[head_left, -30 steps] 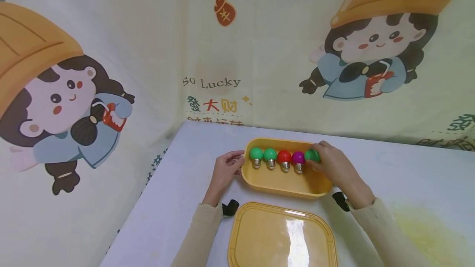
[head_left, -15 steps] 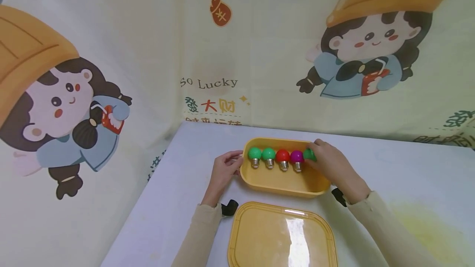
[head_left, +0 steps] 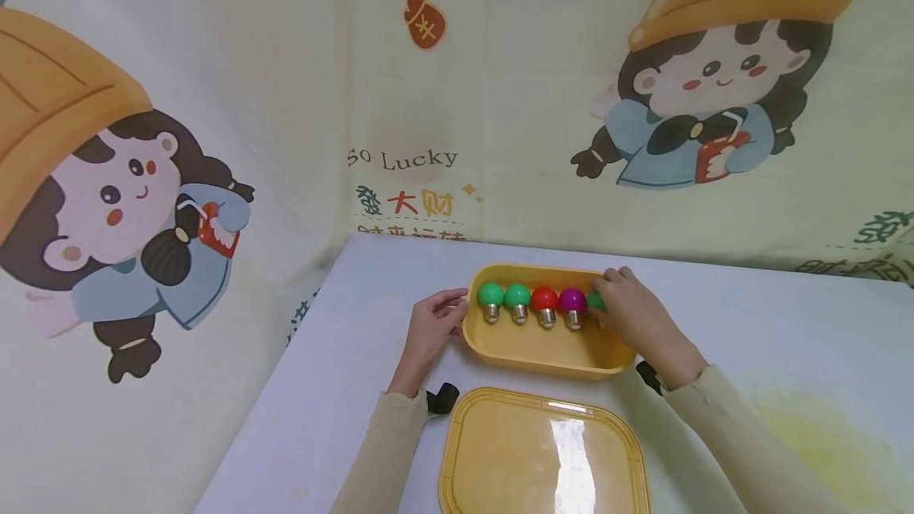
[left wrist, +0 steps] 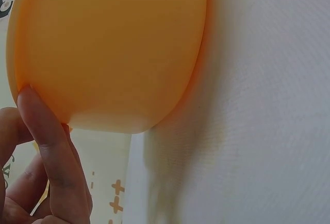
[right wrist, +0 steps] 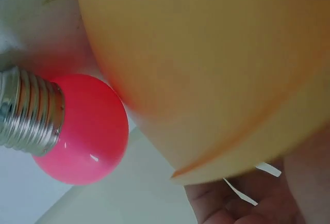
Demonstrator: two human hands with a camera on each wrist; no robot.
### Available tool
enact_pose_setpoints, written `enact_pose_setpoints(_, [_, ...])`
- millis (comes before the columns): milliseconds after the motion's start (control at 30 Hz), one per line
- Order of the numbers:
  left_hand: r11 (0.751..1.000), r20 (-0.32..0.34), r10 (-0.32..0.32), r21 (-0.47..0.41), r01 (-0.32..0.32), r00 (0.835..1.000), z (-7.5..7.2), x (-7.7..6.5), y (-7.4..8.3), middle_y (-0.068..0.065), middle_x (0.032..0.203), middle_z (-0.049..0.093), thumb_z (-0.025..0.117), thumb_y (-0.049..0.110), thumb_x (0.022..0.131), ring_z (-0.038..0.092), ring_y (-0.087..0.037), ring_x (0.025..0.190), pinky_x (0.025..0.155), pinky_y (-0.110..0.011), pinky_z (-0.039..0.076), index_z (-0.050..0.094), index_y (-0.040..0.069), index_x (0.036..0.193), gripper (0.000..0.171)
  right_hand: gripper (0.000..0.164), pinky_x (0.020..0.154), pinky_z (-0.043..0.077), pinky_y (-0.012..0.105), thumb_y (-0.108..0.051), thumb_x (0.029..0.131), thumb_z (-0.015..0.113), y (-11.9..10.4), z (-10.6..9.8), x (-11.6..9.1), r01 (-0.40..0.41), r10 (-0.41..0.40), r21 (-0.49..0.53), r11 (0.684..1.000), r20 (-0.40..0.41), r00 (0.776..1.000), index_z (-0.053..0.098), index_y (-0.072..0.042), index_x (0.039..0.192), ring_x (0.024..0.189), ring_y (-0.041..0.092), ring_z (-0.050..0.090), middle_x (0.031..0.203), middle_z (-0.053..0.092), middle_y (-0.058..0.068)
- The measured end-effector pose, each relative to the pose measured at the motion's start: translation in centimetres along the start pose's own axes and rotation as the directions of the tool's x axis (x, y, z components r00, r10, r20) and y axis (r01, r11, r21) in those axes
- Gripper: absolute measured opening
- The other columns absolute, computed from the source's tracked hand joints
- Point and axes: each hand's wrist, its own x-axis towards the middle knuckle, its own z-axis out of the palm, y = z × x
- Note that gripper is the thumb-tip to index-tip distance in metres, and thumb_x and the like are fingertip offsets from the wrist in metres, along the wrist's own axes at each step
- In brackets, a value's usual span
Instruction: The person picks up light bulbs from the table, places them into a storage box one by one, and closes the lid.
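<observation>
A yellow rectangular box [head_left: 539, 368] holds a row of small light bulbs with silver screw bases. From the left come two green bulbs, a red bulb [head_left: 545, 300] and a purple bulb [head_left: 572, 299]. My right hand [head_left: 638, 320] reaches over the box's right end and pinches another green light bulb [head_left: 595, 302], mostly covered by the fingers. Against the box's left end rest the extended fingers of my left hand [head_left: 434, 327]; the left wrist view shows a fingertip on the outer wall [left wrist: 113, 53]. A pink-red bulb [right wrist: 87, 131] lies beside the box in the right wrist view.
In front of the box lies a flat yellow lid [head_left: 528, 458] with a raised rim. Both stand on a white table [head_left: 757, 324], backed by a cartoon-printed cloth [head_left: 528, 101]. Black wrist mounts [head_left: 443, 399] stick out at both wrists.
The whole view has shifted slightly. My right hand has settled a little lower with the green light bulb, at the right end of the row. My left hand stays at the box's left end.
</observation>
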Motion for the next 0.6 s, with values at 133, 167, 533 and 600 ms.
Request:
enact_pose_setpoints(133, [1.000, -0.009, -0.005, -0.001, 0.004, 1.000, 0.1, -0.1, 0.2, -0.014, 0.108, 0.066, 0.068, 0.014, 0.094, 0.063, -0.012, 0.073, 0.058, -0.022, 0.056, 0.067, 0.002, 0.124, 0.032, 0.029, 0.077, 0.056, 0.042, -0.007, 0.078, 0.083, 0.1, 0.0, 0.1, 0.022, -0.022, -0.011, 1.000, 0.007, 1.000, 0.068, 0.006, 0.100, 0.086, 0.032, 0.051, 0.092, 0.063, 0.018])
enact_pose_setpoints(167, [1.000, -0.012, -0.005, -0.003, 0.005, 1.000, 0.1, -0.1, 0.2, -0.014, 0.108, 0.066, 0.068, 0.013, 0.094, 0.063, -0.012, 0.073, 0.058, -0.022, 0.055, 0.068, 0.003, 0.123, 0.031, 0.030, 0.077, 0.056, 0.042, -0.007, 0.078, 0.083, 0.1, 0.0, 0.1, 0.028, -0.028, -0.010, 1.000, 0.005, 1.000, 0.068, 0.006, 0.101, 0.086, 0.032, 0.051, 0.092, 0.063, 0.018])
enact_pose_setpoints(533, [1.000, -0.014, -0.008, -0.008, 0.008, 1.000, 0.2, -0.1, -0.1, -0.013, 0.108, 0.067, 0.068, 0.014, 0.094, 0.063, -0.012, 0.071, 0.058, -0.022, 0.056, 0.069, 0.004, 0.122, 0.030, 0.030, 0.082, 0.056, 0.046, -0.009, 0.082, 0.080, 0.6, -0.5, -0.7, 0.067, -0.067, 0.023, 0.997, -0.017, 0.998, 0.067, 0.004, 0.105, 0.092, 0.033, 0.053, 0.098, 0.063, 0.017])
enact_pose_setpoints(600, [1.000, -0.013, -0.003, -0.008, 0.003, 1.000, 0.2, -0.1, -0.1, -0.013, 0.108, 0.066, 0.069, 0.014, 0.094, 0.062, -0.012, 0.071, 0.058, -0.022, 0.056, 0.069, 0.004, 0.122, 0.030, 0.030, 0.083, 0.056, 0.046, -0.010, 0.082, 0.080, 0.7, -0.7, -0.9, 0.065, -0.065, 0.031, 0.997, -0.025, 0.998, 0.068, 0.002, 0.106, 0.093, 0.033, 0.053, 0.099, 0.063, 0.017])
